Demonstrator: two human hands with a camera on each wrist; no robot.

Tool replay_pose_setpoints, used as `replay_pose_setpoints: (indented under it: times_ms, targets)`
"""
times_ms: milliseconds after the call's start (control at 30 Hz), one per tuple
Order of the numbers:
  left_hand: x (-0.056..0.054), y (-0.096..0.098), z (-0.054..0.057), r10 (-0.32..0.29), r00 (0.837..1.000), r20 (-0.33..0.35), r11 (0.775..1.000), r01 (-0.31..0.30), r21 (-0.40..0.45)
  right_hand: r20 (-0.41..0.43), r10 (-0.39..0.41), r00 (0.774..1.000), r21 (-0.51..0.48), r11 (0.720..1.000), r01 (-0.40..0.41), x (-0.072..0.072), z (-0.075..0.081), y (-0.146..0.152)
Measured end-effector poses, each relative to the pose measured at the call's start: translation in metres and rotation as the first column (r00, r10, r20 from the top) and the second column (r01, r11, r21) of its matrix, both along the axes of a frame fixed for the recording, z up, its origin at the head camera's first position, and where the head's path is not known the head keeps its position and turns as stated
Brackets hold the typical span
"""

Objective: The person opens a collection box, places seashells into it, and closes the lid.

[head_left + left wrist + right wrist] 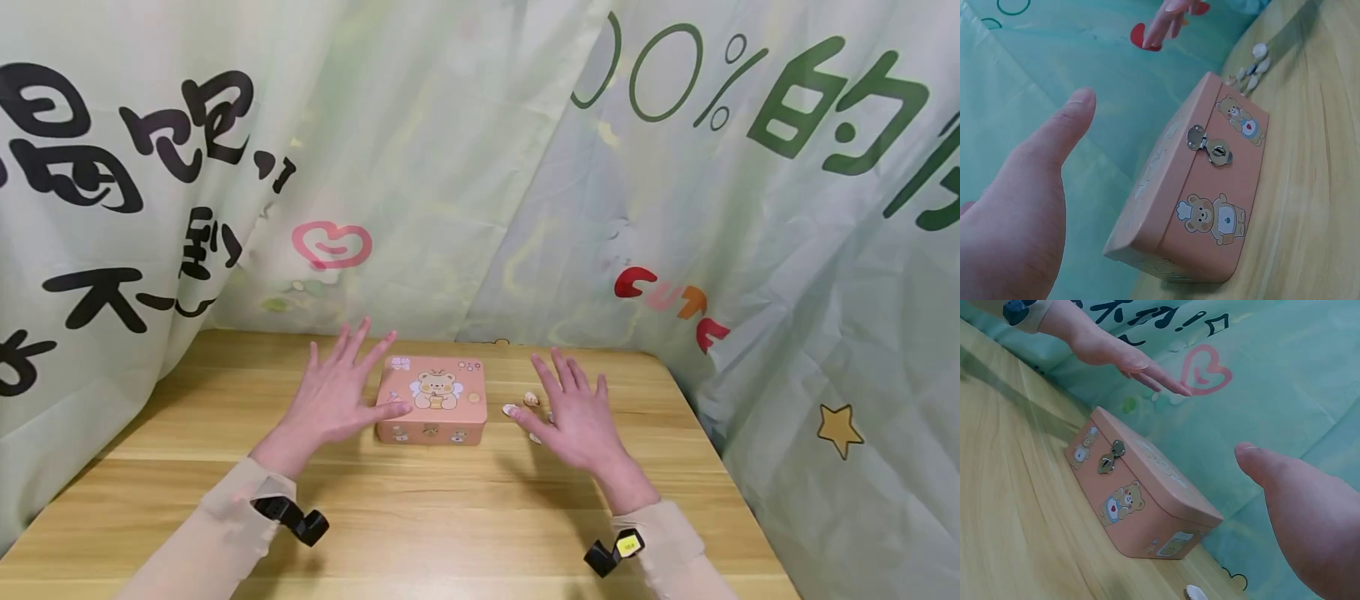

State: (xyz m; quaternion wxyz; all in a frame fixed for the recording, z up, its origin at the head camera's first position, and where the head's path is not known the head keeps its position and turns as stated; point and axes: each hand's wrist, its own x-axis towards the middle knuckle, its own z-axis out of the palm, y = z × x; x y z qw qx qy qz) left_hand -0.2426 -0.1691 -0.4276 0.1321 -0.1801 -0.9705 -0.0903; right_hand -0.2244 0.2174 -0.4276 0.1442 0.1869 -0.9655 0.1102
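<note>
A pink tin box [431,408] with bear pictures stands on the wooden table, its lid down. The wrist views show a metal clasp [1211,147] on its front. My left hand [337,396] hovers by the box's left side, fingers spread, the thumb overlapping the lid in the head view. On the other side my right hand [577,417] is held in the air with its fingers straight, holding nothing. Beneath and beside it lie several small seashells [531,399], partly hidden by that hand. One white shell [1195,592] shows at the bottom of the right wrist view.
The wooden table [420,525] reaches back to a pale green printed curtain [420,167], which hangs behind it and along both sides. Shadows of the arms fall across the tabletop. Each wrist wears a small black camera [300,521].
</note>
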Motion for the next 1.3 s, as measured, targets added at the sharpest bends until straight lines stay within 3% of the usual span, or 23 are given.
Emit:
replay_pose_setpoints:
  times_ms: [433, 633, 833, 967, 1067, 1300]
  targets:
    - [0.002, 0.002, -0.013, -0.029, 0.999, 0.038, 0.996, 0.026, 0.082, -0.017, 0.044, 0.999, -0.076, 0.996, -0.046, 0.006, -0.011, -0.016]
    - [0.004, 0.004, -0.021, -0.05, 0.998, 0.032, 0.993, 0.046, 0.112, -0.028, 0.082, 0.996, -0.202, 0.976, -0.086, 0.011, -0.016, -0.025]
    - [0.007, 0.006, -0.03, -0.073, 0.997, 0.034, 0.985, 0.067, 0.162, 0.047, 0.11, 0.993, -0.366, 0.927, -0.085, 0.015, -0.02, -0.032]
    - [0.009, 0.008, -0.037, -0.079, 0.996, 0.034, 0.977, 0.071, 0.202, 0.124, 0.141, 0.982, -0.479, 0.875, -0.066, 0.016, -0.021, -0.038]
    - [0.009, 0.01, -0.042, -0.086, 0.996, 0.023, 0.968, 0.078, 0.24, 0.136, 0.174, 0.975, -0.544, 0.836, -0.074, 0.017, -0.022, -0.043]
    - [0.01, 0.014, -0.055, -0.106, 0.993, 0.044, 0.941, 0.086, 0.328, 0.186, 0.23, 0.955, -0.606, 0.792, -0.073, 0.02, -0.033, -0.055]
